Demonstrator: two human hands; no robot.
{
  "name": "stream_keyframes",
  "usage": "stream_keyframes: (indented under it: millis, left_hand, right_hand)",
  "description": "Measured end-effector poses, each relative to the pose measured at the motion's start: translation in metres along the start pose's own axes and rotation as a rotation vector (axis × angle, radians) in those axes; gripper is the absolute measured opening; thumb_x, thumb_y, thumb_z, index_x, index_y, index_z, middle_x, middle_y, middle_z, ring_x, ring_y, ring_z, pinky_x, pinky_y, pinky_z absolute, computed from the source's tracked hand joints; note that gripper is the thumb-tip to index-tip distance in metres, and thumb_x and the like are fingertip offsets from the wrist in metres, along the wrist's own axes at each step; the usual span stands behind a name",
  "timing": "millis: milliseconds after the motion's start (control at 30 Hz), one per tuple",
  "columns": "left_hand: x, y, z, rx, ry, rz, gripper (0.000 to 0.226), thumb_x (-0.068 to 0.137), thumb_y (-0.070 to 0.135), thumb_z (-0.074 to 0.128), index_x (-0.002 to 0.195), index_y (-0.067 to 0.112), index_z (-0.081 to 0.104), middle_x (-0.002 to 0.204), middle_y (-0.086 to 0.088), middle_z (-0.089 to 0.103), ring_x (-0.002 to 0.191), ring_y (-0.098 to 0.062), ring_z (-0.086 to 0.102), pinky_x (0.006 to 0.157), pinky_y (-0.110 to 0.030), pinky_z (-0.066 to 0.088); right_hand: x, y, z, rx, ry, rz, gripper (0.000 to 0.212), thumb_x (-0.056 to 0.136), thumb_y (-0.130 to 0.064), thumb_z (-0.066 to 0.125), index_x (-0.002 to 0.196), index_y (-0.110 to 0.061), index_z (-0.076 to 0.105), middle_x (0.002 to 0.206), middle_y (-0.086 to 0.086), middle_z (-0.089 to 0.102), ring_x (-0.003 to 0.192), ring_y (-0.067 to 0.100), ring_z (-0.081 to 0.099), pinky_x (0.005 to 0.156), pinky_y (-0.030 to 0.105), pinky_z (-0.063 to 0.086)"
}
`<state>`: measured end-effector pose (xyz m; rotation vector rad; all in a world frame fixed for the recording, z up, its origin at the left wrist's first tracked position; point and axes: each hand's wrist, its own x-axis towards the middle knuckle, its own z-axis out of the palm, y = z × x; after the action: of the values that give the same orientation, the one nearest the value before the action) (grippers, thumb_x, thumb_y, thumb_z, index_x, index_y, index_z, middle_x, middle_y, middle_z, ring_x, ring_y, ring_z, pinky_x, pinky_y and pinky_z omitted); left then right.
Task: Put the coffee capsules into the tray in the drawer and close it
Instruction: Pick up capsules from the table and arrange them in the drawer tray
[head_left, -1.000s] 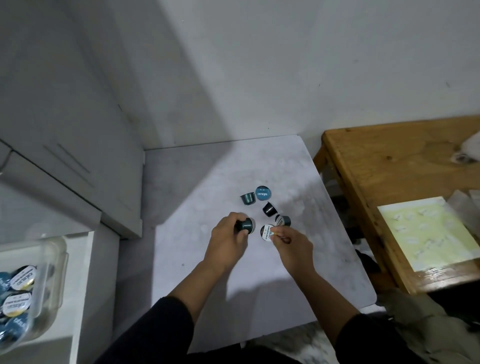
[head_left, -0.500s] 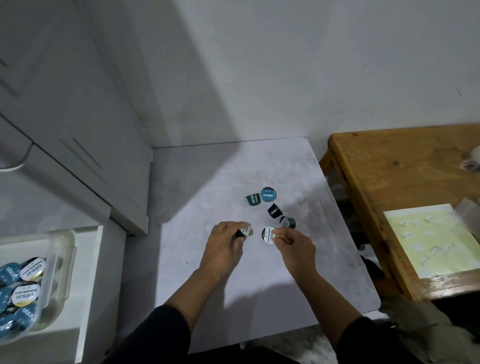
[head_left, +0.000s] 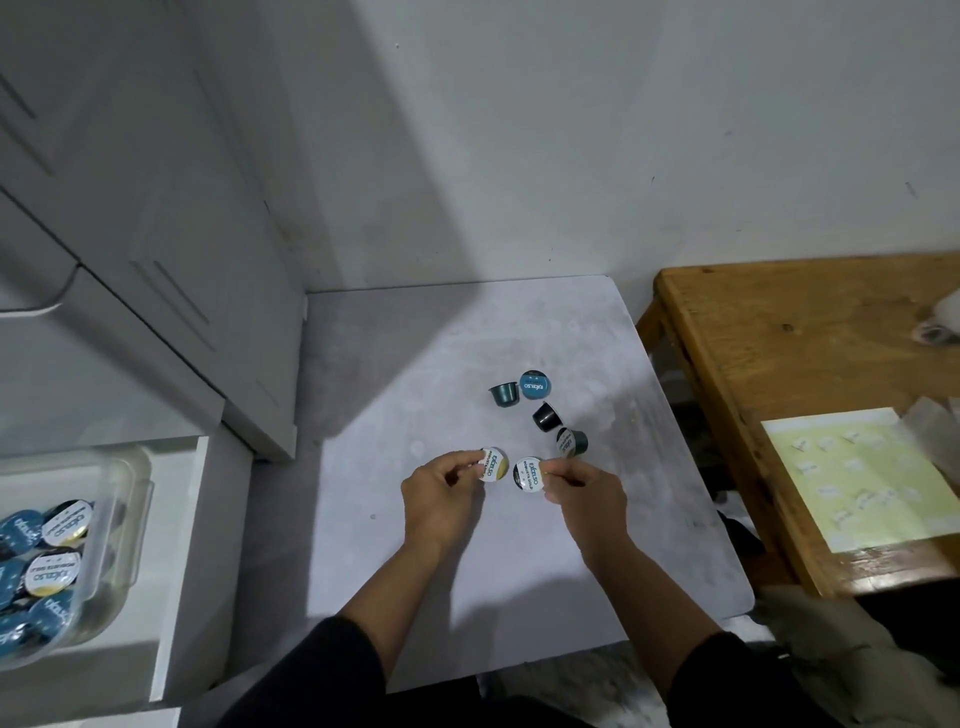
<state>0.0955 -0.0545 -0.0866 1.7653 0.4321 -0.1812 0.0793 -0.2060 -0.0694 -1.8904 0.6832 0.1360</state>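
grey table (head_left: 395, 571), four loose capsules (head_left: 545, 415)

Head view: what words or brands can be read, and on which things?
"excelso": lid of the capsule in the left hand.
"excelso ROBUSTA GOLD": lid of the capsule in the right hand.
"excelso", upside down: blue lid on the table.
"excelso": lids in the tray.
Yellow sheet: marks too blurred to read.

- A plain white wall (head_left: 623, 130) fills the far side, with a few small dark marks on it.
- A broad shadow (head_left: 363, 171) falls slantwise across the wall and onto the grey table (head_left: 415, 364).
- Pale grey cabinets (head_left: 130, 234) with panelled doors stand at the left.
- A wooden table (head_left: 779, 338) stands just beside the grey one at the right, with a yellow-green sheet (head_left: 852, 478) lying on it.
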Motion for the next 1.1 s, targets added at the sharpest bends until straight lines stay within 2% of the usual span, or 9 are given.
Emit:
stream_keyframes:
  millis: [100, 233, 300, 433, 600, 733, 867, 1033, 1100]
  left_hand:
    - [-0.004, 0.003, -0.002, -0.096, 0.042, -0.068, 0.017, 0.084, 0.012, 0.065, 0.09, 0.024, 0.075, 0.092, 0.007, 0.073, 0.081, 0.001, 0.063, 0.07, -0.001, 0.046]
    - [-0.016, 0.015, -0.011, -0.313, 0.061, -0.073, 0.026, 0.083, 0.01, 0.065, 0.079, 0.034, 0.075, 0.093, 0.009, 0.074, 0.093, -0.01, 0.068, 0.089, -0.026, 0.051]
    - [-0.025, 0.026, -0.019, -0.429, 0.086, -0.058, 0.025, 0.084, 0.007, 0.064, 0.083, 0.029, 0.075, 0.091, 0.009, 0.074, 0.09, -0.008, 0.068, 0.086, -0.024, 0.051]
    - [-0.049, 0.054, -0.043, -0.655, 0.147, 0.003, 0.022, 0.085, 0.002, 0.061, 0.091, 0.019, 0.072, 0.09, 0.007, 0.073, 0.085, -0.004, 0.068, 0.076, -0.012, 0.053]
    - [-0.081, 0.072, -0.09, -0.764, 0.215, 0.062, 0.022, 0.086, -0.001, 0.058, 0.099, 0.013, 0.069, 0.096, 0.0, 0.071, 0.087, -0.005, 0.067, 0.081, -0.012, 0.053]
    - [-0.099, 0.073, -0.138, -0.752, 0.322, 0.097, 0.023, 0.086, 0.002, 0.059, 0.097, 0.019, 0.07, 0.094, 0.005, 0.073, 0.09, -0.006, 0.067, 0.082, -0.015, 0.053]
    - [-0.102, 0.068, -0.195, -0.854, 0.463, 0.108, 0.025, 0.086, -0.003, 0.056, 0.107, 0.008, 0.067, 0.09, 0.003, 0.073, 0.09, -0.009, 0.066, 0.084, -0.019, 0.054]
    - [-0.097, 0.047, -0.283, -0.84, 0.556, 0.067, 0.024, 0.087, -0.004, 0.054, 0.103, 0.009, 0.067, 0.092, -0.003, 0.069, 0.07, 0.001, 0.067, 0.063, -0.007, 0.053]
    - [-0.091, 0.035, -0.325, -0.8, 0.561, 0.035, 0.024, 0.088, -0.004, 0.053, 0.099, 0.012, 0.068, 0.092, -0.003, 0.069, 0.074, -0.002, 0.068, 0.061, -0.01, 0.053]
  right_hand:
    - [-0.008, -0.006, -0.004, 0.068, 0.008, 0.017, 0.03, 0.079, -0.01, 0.064, 0.066, -0.035, 0.07, 0.076, -0.001, 0.072, 0.083, 0.023, 0.068, 0.082, 0.045, 0.056]
    - [-0.02, -0.025, -0.009, 0.173, -0.006, -0.024, 0.038, 0.076, -0.002, 0.061, 0.061, -0.036, 0.072, 0.077, 0.004, 0.072, 0.078, 0.027, 0.066, 0.079, 0.042, 0.055]
    - [-0.03, -0.038, -0.011, 0.196, -0.034, -0.109, 0.041, 0.075, 0.001, 0.062, 0.063, -0.037, 0.073, 0.079, 0.005, 0.072, 0.078, 0.023, 0.064, 0.075, 0.037, 0.053]
    - [-0.056, -0.07, -0.006, 0.446, -0.154, -0.17, 0.024, 0.081, 0.005, 0.062, 0.081, -0.016, 0.072, 0.079, 0.002, 0.072, 0.082, 0.022, 0.067, 0.078, 0.029, 0.056]
    - [-0.093, -0.107, 0.01, 0.574, -0.292, -0.234, 0.019, 0.082, 0.006, 0.06, 0.094, -0.003, 0.07, 0.08, 0.0, 0.072, 0.075, 0.01, 0.065, 0.072, 0.017, 0.055]
    - [-0.125, -0.128, 0.037, 0.53, -0.396, -0.248, 0.018, 0.082, 0.001, 0.062, 0.089, -0.013, 0.072, 0.085, 0.003, 0.072, 0.074, 0.011, 0.066, 0.077, 0.021, 0.055]
    - [-0.153, -0.144, 0.079, 0.46, -0.46, -0.282, 0.022, 0.081, 0.0, 0.064, 0.082, -0.019, 0.073, 0.082, 0.001, 0.074, 0.071, 0.009, 0.068, 0.074, 0.019, 0.056]
    - [-0.188, -0.158, 0.15, 0.373, -0.554, -0.295, 0.023, 0.08, 0.002, 0.064, 0.078, -0.019, 0.073, 0.08, 0.002, 0.073, 0.072, 0.014, 0.066, 0.072, 0.02, 0.054]
    - [-0.202, -0.164, 0.184, 0.338, -0.603, -0.292, 0.022, 0.081, 0.001, 0.064, 0.078, -0.019, 0.072, 0.079, -0.001, 0.072, 0.07, 0.012, 0.066, 0.066, 0.015, 0.054]
